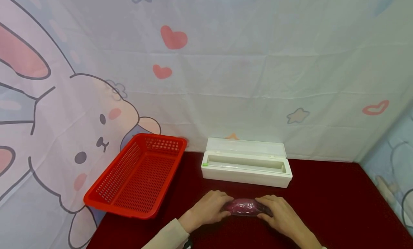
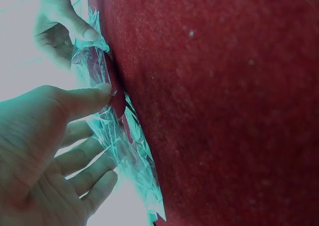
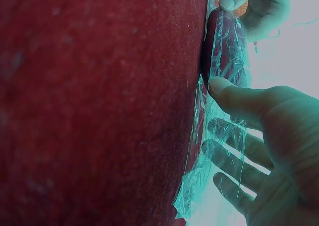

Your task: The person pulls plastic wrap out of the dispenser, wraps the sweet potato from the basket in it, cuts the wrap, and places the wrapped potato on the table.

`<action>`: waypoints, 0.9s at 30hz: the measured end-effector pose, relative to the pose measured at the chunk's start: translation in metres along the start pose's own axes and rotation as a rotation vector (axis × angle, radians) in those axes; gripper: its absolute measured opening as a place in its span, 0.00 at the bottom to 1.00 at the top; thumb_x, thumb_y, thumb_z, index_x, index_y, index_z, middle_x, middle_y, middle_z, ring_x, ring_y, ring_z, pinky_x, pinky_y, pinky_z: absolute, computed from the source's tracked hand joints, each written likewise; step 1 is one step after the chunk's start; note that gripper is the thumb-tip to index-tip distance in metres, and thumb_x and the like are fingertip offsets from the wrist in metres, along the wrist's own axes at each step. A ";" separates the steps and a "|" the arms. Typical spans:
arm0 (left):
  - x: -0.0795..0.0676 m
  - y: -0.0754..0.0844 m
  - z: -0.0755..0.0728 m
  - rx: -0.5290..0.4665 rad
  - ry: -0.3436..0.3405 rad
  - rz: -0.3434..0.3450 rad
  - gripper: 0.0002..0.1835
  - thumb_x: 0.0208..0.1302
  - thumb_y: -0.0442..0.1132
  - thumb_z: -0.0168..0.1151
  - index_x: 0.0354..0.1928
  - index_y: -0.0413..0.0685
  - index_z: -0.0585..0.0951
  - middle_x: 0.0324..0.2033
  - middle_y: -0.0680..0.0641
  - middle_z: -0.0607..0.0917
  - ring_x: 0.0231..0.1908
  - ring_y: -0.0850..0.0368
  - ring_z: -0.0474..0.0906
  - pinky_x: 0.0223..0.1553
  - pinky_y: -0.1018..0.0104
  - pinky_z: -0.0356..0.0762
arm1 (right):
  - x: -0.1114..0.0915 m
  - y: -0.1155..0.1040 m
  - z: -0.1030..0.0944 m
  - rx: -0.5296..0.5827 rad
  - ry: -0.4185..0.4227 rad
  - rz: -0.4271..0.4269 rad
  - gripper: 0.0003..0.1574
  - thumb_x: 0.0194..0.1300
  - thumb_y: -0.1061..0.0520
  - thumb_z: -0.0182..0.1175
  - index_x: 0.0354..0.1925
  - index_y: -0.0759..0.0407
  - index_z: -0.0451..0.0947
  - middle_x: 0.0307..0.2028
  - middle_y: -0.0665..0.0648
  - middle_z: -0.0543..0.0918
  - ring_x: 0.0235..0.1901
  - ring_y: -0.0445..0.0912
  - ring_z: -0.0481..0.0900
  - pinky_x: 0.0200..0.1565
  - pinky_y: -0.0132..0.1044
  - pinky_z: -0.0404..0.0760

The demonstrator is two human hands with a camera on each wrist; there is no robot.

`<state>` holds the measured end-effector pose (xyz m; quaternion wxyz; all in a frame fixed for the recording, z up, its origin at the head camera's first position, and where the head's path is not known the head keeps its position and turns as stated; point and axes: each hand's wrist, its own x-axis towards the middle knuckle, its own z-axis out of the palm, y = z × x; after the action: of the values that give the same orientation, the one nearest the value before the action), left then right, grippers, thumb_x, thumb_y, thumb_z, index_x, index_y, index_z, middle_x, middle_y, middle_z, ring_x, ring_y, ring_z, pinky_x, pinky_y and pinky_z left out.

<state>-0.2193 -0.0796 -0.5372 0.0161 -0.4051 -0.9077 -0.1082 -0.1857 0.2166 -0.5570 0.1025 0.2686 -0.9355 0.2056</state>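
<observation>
A long purple eggplant (image 1: 246,207), wrapped in clear cling film, lies crosswise low on the red tabletop between my hands. My left hand (image 1: 211,207) pinches its left end, thumb on the near side and fingers on the far side. At the other end, my right hand (image 1: 282,215) holds it in the same way. Crumpled film (image 2: 132,161) sticks out past the eggplant's end beneath the left fingers in the left wrist view. In the right wrist view, loose film (image 3: 192,186) trails past the right thumb, with the fingers spread behind it.
Behind the hands stands a white cling film dispenser (image 1: 245,179), its lid (image 1: 245,146) raised, with a green slider (image 1: 205,164) at its left. A red perforated plastic basket (image 1: 119,210) sits to the left. A printed cloth (image 1: 226,80) hangs behind the table.
</observation>
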 end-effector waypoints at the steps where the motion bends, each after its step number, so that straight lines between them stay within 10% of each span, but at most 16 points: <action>1: 0.000 0.000 0.000 -0.010 -0.002 0.001 0.19 0.68 0.48 0.75 0.58 0.51 0.88 0.46 0.55 0.91 0.41 0.68 0.82 0.48 0.71 0.80 | 0.000 0.000 0.000 -0.001 -0.004 0.002 0.29 0.60 0.53 0.80 0.58 0.58 0.87 0.52 0.54 0.90 0.51 0.50 0.88 0.53 0.51 0.87; 15: 0.000 -0.004 0.001 -0.034 -0.051 -0.012 0.06 0.65 0.44 0.78 0.40 0.53 0.93 0.27 0.62 0.87 0.24 0.73 0.68 0.30 0.80 0.69 | 0.003 0.004 -0.002 0.090 -0.028 -0.032 0.07 0.63 0.57 0.76 0.41 0.48 0.93 0.35 0.41 0.90 0.36 0.33 0.85 0.40 0.36 0.86; 27: -0.001 -0.006 0.001 -0.084 -0.064 -0.046 0.01 0.66 0.40 0.77 0.36 0.56 0.94 0.22 0.63 0.83 0.22 0.73 0.65 0.26 0.81 0.66 | 0.002 0.009 0.001 0.125 0.040 -0.149 0.08 0.59 0.63 0.77 0.34 0.49 0.93 0.29 0.40 0.88 0.30 0.28 0.79 0.31 0.28 0.81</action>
<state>-0.2235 -0.0840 -0.5394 -0.0325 -0.3876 -0.9115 -0.1337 -0.1924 0.2224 -0.5599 0.1195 0.3393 -0.8959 0.2606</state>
